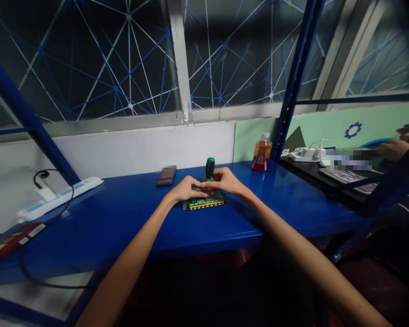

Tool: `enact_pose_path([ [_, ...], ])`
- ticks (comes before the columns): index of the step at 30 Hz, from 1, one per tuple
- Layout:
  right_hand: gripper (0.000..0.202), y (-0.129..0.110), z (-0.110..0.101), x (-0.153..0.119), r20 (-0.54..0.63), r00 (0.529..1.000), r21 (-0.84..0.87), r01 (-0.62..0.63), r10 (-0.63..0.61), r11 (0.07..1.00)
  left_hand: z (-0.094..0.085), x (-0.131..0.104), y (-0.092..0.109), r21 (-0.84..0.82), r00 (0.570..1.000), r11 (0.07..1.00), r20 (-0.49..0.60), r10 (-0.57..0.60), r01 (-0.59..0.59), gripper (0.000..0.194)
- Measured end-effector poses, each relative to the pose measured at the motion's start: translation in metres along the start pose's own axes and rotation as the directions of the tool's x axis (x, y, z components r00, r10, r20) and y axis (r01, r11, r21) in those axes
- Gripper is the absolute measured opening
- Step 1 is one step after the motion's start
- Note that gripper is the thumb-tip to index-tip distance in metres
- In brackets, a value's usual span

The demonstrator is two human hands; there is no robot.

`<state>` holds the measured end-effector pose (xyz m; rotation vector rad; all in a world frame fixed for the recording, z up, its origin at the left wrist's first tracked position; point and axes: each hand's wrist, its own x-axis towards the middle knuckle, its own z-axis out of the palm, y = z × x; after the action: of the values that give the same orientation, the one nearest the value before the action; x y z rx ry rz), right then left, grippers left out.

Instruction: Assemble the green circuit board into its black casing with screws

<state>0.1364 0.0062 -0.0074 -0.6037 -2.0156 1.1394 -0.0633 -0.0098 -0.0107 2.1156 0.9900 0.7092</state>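
Several fingers of the right hand (226,180) pinch an upright screwdriver (210,167) low on its handle, while those of the left hand (185,189) sit close beside them, on what I cannot tell. Under the fingertips lies the green circuit board (206,204), on the blue table (129,218). Keeping the tool square to the board, with even pressure and the left hand bracing, should help avoid slips. Beyond the fingers, a phone (167,175) lies leftward, a bottle (261,154) stands rightward

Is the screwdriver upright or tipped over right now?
Upright: the screwdriver has its green-and-black handle pointing up beside the right hand, above the green circuit board. Its tip is hidden.
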Motion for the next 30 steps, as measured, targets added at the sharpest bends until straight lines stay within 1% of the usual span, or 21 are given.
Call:
enact_pose_path([
  [7,0.036,0.004,0.001,0.002,-0.058,0.997,-0.08,0.043,-0.048,0.996,0.002,0.0,0.0,-0.007,0.999,1.0,-0.053,0.011,-0.012,0.024],
  [11,0.04,0.003,0.003,0.001,-0.098,0.994,-0.154,0.031,-0.046,0.988,0.001,0.0,0.0,-0.017,0.998,1.0,-0.055,0.009,-0.01,0.024],
  [14,0.045,0.001,0.004,0.001,-0.129,0.99,-0.238,0.028,-0.06,0.971,0.0,0.0,-0.001,0.0,1.0,1.0,-0.01,0.024,-0.024,0.025],
  [17,0.05,0.0,0.005,0.0,-0.154,0.985,-0.286,0.031,-0.078,0.958,-0.001,0.0,-0.001,0.024,0.999,0.999,0.033,0.031,-0.032,0.024],
  [21,0.049,0.0,0.006,0.001,-0.188,0.978,-0.288,0.031,-0.088,0.957,0.001,0.0,0.002,0.063,0.999,0.998,-0.037,0.016,-0.014,0.021],
  [23,0.047,0.001,0.007,0.001,-0.193,0.977,-0.275,0.032,-0.088,0.961,0.001,0.0,0.003,0.085,0.999,0.996,-0.053,0.011,-0.007,0.021],
  [26,0.045,0.002,0.008,0.001,-0.212,0.973,-0.274,0.034,-0.095,0.961,0.001,-0.001,0.005,0.104,1.0,0.994,-0.003,0.028,-0.028,0.025],
  [28,0.046,0.003,0.01,0.001,-0.248,0.963,-0.289,0.032,-0.107,0.957,0.0,-0.002,0.005,0.119,0.998,0.992,0.038,0.044,-0.048,0.025],
  [30,0.047,0.004,0.011,0.001,-0.289,0.95,-0.311,0.024,-0.119,0.95,-0.001,-0.002,0.005,0.131,0.998,0.99,0.038,0.043,-0.048,0.024],
])
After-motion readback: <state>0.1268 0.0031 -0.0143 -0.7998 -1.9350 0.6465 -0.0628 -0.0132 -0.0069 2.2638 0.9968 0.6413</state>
